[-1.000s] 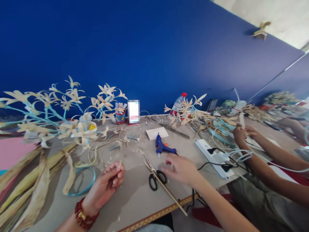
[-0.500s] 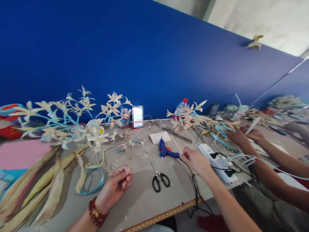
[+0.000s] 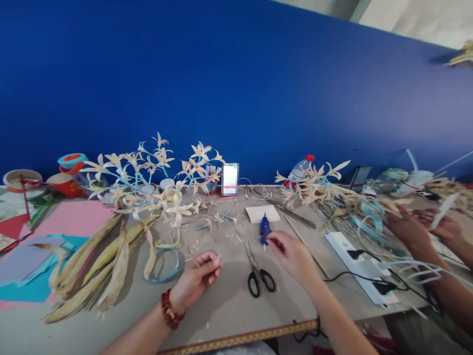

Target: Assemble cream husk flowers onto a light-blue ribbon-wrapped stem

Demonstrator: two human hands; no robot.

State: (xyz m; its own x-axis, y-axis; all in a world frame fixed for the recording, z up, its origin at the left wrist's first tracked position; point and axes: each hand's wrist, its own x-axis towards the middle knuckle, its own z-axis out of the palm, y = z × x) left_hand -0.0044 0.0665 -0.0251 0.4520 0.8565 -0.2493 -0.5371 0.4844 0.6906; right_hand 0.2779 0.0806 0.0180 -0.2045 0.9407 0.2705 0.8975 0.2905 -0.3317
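My left hand [image 3: 201, 270], with a red beaded bracelet on the wrist, is closed in a pinch over the grey table. A tiny pale piece [image 3: 219, 258] shows at its fingertips, too small to name. My right hand [image 3: 291, 254] is closed at the handle of a blue glue gun [image 3: 264, 228]; the fingers hide the handle. The gun's nozzle points away from me, close to a white card [image 3: 263, 213]. Between my hands lie scissors [image 3: 254, 268] with black handles, their blades pointing away.
Dried-husk flowers [image 3: 129, 170] on blue stems stand at the back left. Corn husks [image 3: 114, 266] and coloured paper [image 3: 79, 217] lie left. A power strip [image 3: 360, 268] with cables sits right, beside another person's hands [image 3: 410, 229]. A phone [image 3: 229, 180] stands near the blue wall.
My right hand has moved left onto the glue gun's handle, and the gun now looks turned. My left hand keeps its pinch. The view has swung left.
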